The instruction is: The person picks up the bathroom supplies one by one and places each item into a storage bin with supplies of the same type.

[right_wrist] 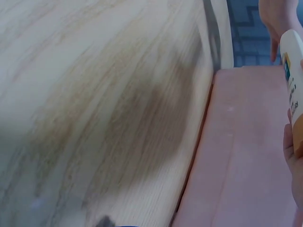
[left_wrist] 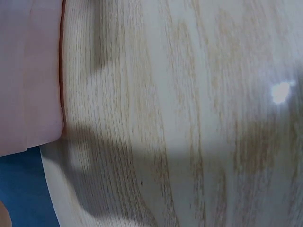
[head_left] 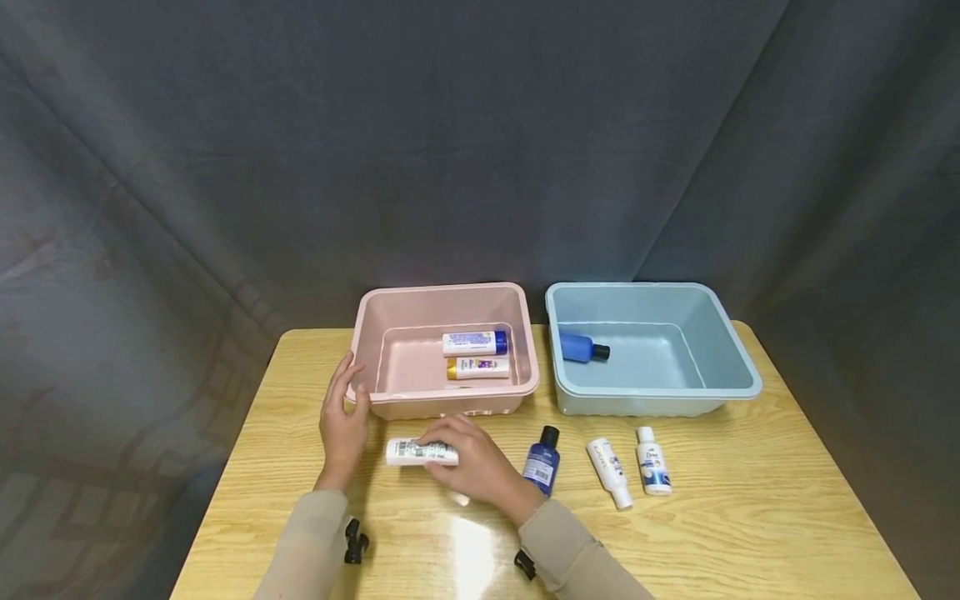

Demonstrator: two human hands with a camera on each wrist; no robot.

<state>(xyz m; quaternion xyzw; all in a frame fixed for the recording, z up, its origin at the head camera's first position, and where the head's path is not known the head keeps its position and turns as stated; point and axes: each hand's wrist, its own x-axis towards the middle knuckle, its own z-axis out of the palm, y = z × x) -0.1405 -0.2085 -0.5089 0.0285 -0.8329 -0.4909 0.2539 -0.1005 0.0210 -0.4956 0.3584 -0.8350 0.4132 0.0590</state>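
Observation:
My right hand [head_left: 476,460] grips a white toiletry bottle [head_left: 401,452] in front of the pink bin [head_left: 442,408]. The bottle lies sideways in the head view, with a barcode label towards me. In the right wrist view this bottle [right_wrist: 294,87] shows an orange part near the fingers. My left hand [head_left: 345,429] is at the bin's front left corner, its fingers and thumb spread at the rim. The left wrist view shows mainly the bin's pink wall [left_wrist: 31,71] and the table. Inside the pink bin lie a blue-capped white bottle [head_left: 471,343] and a gold-capped one [head_left: 480,367].
A light blue bin [head_left: 656,393] stands right of the pink one, with a blue black-capped bottle [head_left: 576,347] inside. On the wooden table [head_left: 750,517] are a dark blue bottle [head_left: 542,464] and two white bottles [head_left: 609,471], [head_left: 652,462]. Grey curtain [head_left: 480,167] hangs behind.

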